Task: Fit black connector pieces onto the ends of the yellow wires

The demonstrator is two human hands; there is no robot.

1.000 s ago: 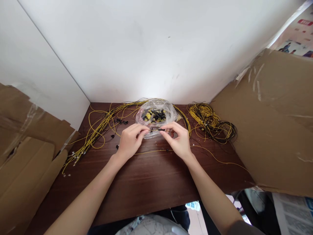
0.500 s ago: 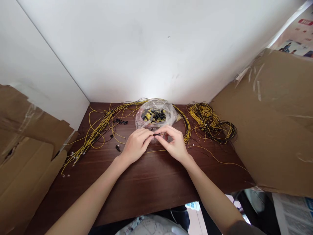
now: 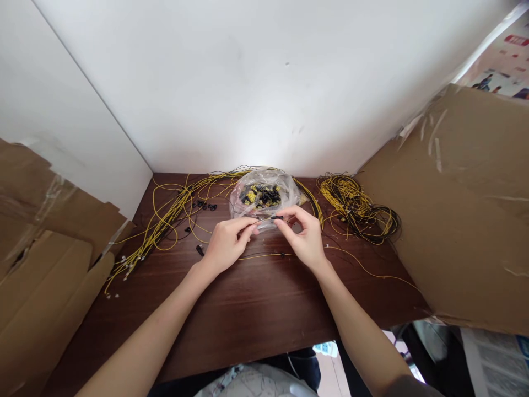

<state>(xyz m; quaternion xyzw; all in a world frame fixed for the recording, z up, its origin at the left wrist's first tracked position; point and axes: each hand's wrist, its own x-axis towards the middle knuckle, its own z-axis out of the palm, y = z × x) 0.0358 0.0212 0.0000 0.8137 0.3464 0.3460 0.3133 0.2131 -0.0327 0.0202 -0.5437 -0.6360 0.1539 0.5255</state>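
In front of the plastic bag [image 3: 289, 184], both hands are raised above the table. My right hand [image 3: 303, 237] pinches a small black connector [image 3: 276, 218] between thumb and fingertips. To its left, my left hand [image 3: 229, 242] is closed in a pinch on a thin wire [image 3: 264, 219], which runs across the gap to the connector. Black and yellow connector parts [image 3: 264, 194] fill the open bag. Below the hands, a single yellow wire [image 3: 260, 256] crosses the table, with a small black piece [image 3: 282, 254] on it.
A bundle of yellow and black wires [image 3: 165, 220] curves from the left round behind the bag. A tangled wire coil [image 3: 351, 204] lies at right. Loose black pieces [image 3: 202, 205] sit left of the bag. Cardboard [image 3: 446, 220] and a white wall [image 3: 248, 82] enclose the table [image 3: 248, 314].
My hands have moved apart; the right one shifted right and slightly up with the black connector, exposing the thin wire between them. The small black piece on the lower yellow wire now shows.
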